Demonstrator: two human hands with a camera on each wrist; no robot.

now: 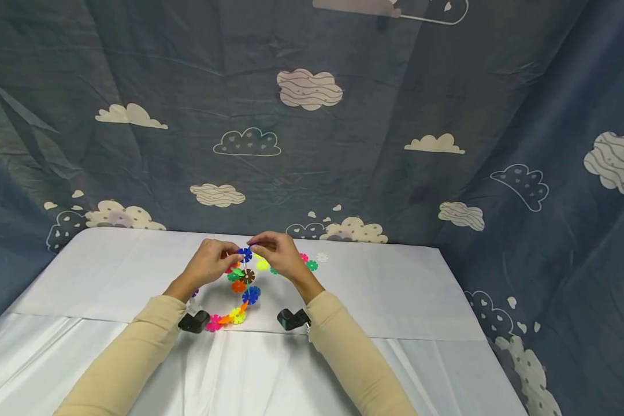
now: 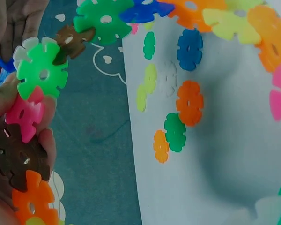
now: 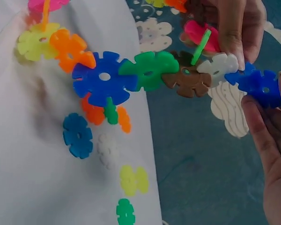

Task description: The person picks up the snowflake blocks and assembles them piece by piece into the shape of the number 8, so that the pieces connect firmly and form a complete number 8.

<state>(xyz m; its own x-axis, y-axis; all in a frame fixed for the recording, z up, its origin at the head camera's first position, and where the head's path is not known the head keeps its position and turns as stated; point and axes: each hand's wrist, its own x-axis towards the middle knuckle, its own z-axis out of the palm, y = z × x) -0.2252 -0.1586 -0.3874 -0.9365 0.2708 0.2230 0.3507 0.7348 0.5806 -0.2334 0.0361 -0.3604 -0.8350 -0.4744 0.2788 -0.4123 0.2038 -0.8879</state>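
A chain of colourful plastic snowflake discs (image 3: 104, 78) hangs in a loop below both hands. My left hand (image 1: 207, 264) pinches its upper end near a blue disc (image 1: 245, 255). In the left wrist view, a light green disc (image 2: 42, 75), a pink disc (image 2: 24, 115) and a brown disc (image 2: 22, 157) run along the left hand's fingers. My right hand (image 1: 282, 254) pinches another blue disc (image 3: 264, 89) between thumb and fingers. This disc overlaps the chain's end beside a white disc (image 3: 218, 67), right at the left hand's fingertips.
Loose discs lie on the white tablecloth (image 1: 385, 294) behind the hands, among them a yellow pair (image 3: 134, 180), a green disc (image 3: 125, 212) and a blue one (image 3: 77, 136). A dark cloud-patterned curtain (image 1: 343, 173) hangs along the table's back edge.
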